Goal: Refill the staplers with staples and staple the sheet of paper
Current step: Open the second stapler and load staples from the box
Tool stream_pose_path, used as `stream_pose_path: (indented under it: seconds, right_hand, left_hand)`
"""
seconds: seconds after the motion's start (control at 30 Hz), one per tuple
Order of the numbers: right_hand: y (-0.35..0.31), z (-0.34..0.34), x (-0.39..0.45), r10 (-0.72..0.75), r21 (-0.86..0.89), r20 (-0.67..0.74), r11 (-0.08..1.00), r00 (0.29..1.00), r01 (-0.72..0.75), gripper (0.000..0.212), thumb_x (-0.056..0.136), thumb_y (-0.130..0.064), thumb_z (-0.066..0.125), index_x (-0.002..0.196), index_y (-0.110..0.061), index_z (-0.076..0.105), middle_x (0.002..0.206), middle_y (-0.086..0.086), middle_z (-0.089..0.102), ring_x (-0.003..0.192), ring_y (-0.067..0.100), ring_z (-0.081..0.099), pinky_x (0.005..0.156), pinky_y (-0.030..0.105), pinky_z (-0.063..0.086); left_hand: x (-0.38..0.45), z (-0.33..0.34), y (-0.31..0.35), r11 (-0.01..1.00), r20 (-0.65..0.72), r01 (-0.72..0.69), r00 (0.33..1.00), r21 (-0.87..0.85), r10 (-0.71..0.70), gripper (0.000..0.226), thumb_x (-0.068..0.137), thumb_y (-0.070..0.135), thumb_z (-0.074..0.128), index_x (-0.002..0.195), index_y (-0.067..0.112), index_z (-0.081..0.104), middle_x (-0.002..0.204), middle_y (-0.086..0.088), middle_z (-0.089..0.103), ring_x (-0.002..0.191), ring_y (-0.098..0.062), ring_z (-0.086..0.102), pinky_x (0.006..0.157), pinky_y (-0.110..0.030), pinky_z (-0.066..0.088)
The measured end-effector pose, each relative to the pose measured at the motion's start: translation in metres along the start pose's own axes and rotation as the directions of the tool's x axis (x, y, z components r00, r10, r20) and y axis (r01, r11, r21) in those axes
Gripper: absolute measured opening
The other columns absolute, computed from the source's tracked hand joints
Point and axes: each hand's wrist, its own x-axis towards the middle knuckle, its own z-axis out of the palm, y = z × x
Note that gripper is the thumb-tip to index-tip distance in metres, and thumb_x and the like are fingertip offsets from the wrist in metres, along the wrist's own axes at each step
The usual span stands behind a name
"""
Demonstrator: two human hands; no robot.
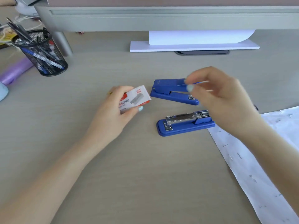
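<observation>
Two blue staplers lie at the middle of the desk. The far stapler (168, 90) is closed. The near stapler (186, 125) shows its bare metal magazine, and its rear end is hidden under my right wrist. My left hand (111, 113) grips a small red and white staple box (135, 99) just left of the staplers. My right hand (223, 97) hovers over the far stapler's front end and pinches a thin, blurred strip of staples (196, 82) between thumb and fingers. A white sheet of paper (258, 167) with several staples in it lies at the right.
A black mesh pen holder (40, 54) full of pens stands at the back left, beside a purple roll (14, 70). A grey shelf riser (145, 18) spans the back, with a white stack of paper (194, 46) under it.
</observation>
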Motion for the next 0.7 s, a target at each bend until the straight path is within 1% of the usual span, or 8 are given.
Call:
stream_pose_path:
  seconds: [0.03,0.07,0.13,0.2,0.3,0.4,0.57,0.7]
  right_hand:
    - [-0.007,0.008,0.001,0.012,0.034,0.063,0.999,0.998,-0.014,0.007,0.085,-0.029,0.058,0.091,-0.034,0.059,0.088,-0.020,0.063,0.067,-0.008,0.057,0.055,0.006,0.041]
    - [-0.011,0.017,0.003,0.034,0.062,0.128,0.997,0.991,-0.043,0.013,0.083,-0.035,0.060,0.095,-0.034,0.058,0.091,-0.020,0.063,0.071,-0.007,0.059,0.060,0.009,0.047]
    - [-0.013,0.030,0.008,0.099,0.101,0.241,0.987,0.965,-0.126,0.026,0.078,-0.042,0.062,0.102,-0.033,0.057,0.093,-0.019,0.063,0.081,0.003,0.065,0.077,0.025,0.056]
    - [-0.013,0.039,0.011,0.129,0.129,0.296,0.976,0.946,-0.174,0.026,0.079,-0.037,0.065,0.102,-0.027,0.058,0.092,-0.014,0.065,0.083,0.014,0.069,0.080,0.034,0.057]
    - [-0.009,0.039,0.011,0.152,0.283,0.357,0.923,0.922,-0.261,0.015,0.081,-0.026,0.066,0.093,-0.019,0.060,0.092,-0.001,0.070,0.081,0.015,0.070,0.075,0.029,0.059]
    - [-0.005,0.036,0.011,0.153,0.390,0.419,0.860,0.895,-0.330,0.010,0.082,-0.026,0.063,0.089,-0.019,0.062,0.090,0.000,0.069,0.078,0.007,0.068,0.066,0.020,0.057]
    - [-0.003,0.035,0.012,0.111,0.469,0.457,0.813,0.882,-0.345,0.026,0.067,-0.036,0.061,0.089,-0.022,0.063,0.090,-0.002,0.068,0.077,0.005,0.067,0.062,0.017,0.054]
    - [-0.004,0.033,0.013,0.071,0.477,0.434,0.828,0.898,-0.296,0.012,0.084,-0.021,0.058,0.095,-0.022,0.062,0.091,0.001,0.066,0.077,0.005,0.068,0.062,0.019,0.055]
  left_hand:
    - [-0.003,0.002,0.005,0.998,0.015,-0.037,0.999,-0.043,0.037,0.034,0.080,0.022,0.065,0.108,0.031,0.049,0.097,0.020,0.049,0.091,0.005,0.047,0.072,-0.002,0.035]
    - [-0.007,0.004,0.010,0.994,0.028,-0.072,0.997,-0.082,0.075,0.036,0.080,0.021,0.066,0.108,0.034,0.047,0.098,0.023,0.049,0.093,0.009,0.047,0.073,-0.001,0.035]
    - [-0.012,0.007,0.017,0.978,0.054,-0.145,0.987,-0.152,0.155,0.039,0.080,0.022,0.066,0.108,0.039,0.044,0.102,0.024,0.051,0.096,0.010,0.047,0.076,-0.002,0.036]
    - [-0.014,0.008,0.021,0.959,0.065,-0.202,0.974,-0.198,0.218,0.039,0.079,0.029,0.062,0.109,0.045,0.043,0.104,0.027,0.052,0.097,0.009,0.048,0.078,-0.004,0.037]
    - [-0.015,0.009,0.022,0.947,0.063,-0.232,0.966,-0.223,0.251,0.039,0.077,0.036,0.055,0.114,0.043,0.043,0.105,0.034,0.051,0.100,0.008,0.049,0.081,-0.005,0.037]
    - [-0.014,0.011,0.018,0.939,0.055,-0.234,0.965,-0.254,0.255,0.038,0.080,0.036,0.054,0.117,0.036,0.044,0.111,0.024,0.054,0.104,0.002,0.051,0.084,-0.010,0.039]
    - [-0.015,0.014,0.015,0.915,0.044,-0.236,0.964,-0.327,0.264,0.035,0.082,0.035,0.053,0.113,0.042,0.040,0.113,0.019,0.052,0.109,-0.009,0.052,0.089,-0.021,0.042]
    - [-0.015,0.015,0.013,0.892,0.054,-0.237,0.959,-0.384,0.278,0.035,0.082,0.035,0.052,0.113,0.042,0.038,0.108,0.028,0.050,0.105,-0.003,0.052,0.087,-0.018,0.042]
